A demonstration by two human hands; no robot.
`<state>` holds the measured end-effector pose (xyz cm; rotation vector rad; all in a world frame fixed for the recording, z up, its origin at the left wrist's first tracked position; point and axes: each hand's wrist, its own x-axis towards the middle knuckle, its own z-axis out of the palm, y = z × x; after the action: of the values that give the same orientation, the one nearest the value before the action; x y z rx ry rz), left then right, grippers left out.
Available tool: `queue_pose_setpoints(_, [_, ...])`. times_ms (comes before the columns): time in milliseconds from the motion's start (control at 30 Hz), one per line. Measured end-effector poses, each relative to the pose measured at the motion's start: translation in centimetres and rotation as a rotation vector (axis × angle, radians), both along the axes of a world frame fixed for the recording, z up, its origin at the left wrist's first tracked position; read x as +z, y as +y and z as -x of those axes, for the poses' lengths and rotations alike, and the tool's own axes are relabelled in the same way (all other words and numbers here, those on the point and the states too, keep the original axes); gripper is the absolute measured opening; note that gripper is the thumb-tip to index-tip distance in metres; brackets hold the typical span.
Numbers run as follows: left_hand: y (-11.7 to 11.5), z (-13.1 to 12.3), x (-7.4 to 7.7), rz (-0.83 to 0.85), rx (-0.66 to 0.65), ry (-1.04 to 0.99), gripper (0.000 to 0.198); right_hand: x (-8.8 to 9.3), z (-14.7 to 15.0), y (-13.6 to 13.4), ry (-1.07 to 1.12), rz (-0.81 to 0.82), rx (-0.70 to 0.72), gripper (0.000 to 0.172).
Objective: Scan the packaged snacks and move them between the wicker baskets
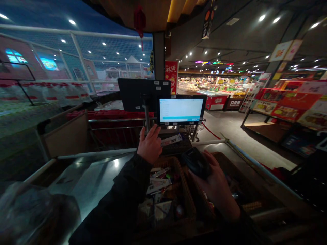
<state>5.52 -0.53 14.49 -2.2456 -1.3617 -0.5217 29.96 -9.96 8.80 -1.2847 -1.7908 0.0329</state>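
My left hand (pixel 150 145) is raised over the front of a basket, its fingers stretched up and the thumb side toward a long narrow packet (pixel 172 140) with a pale label. One end of the packet is gripped at that side; the rest sticks out to the right, in front of a dark keyboard (pixel 178 148). My right hand (pixel 217 178) is wrapped around a black barcode scanner (pixel 196 162), whose head is tilted up and left toward the packet. Below my hands, a brown basket (pixel 188 192) contains several small wrapped packets (pixel 158 185).
A lit screen (pixel 181 110) stands behind the keyboard, beside a second dark monitor (pixel 143 95). A shiny metal counter (pixel 102 173) lies left, with a clear plastic bag (pixel 30 211) near me. Another basket (pixel 224 158) is at right; boxed goods (pixel 291 102) fill shelves beyond.
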Motion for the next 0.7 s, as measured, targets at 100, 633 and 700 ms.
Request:
queue_pose_setpoints(100, [-0.2,1.3,-1.2,0.091,0.014,0.057,0.018,0.0,0.3,0.2,0.016,0.02,-0.002,0.036])
queue_pose_setpoints(633, [-1.1,2.2,-14.2,0.764,-0.106,0.276,0.053,-1.4,1.0,1.2,-0.013,0.088,0.033,0.037])
queue_pose_setpoints(700, [-1.3,2.1,-14.7,0.798,-0.109,0.318,0.06,-1.4,0.8,1.2,-0.01,0.099,0.015,0.036])
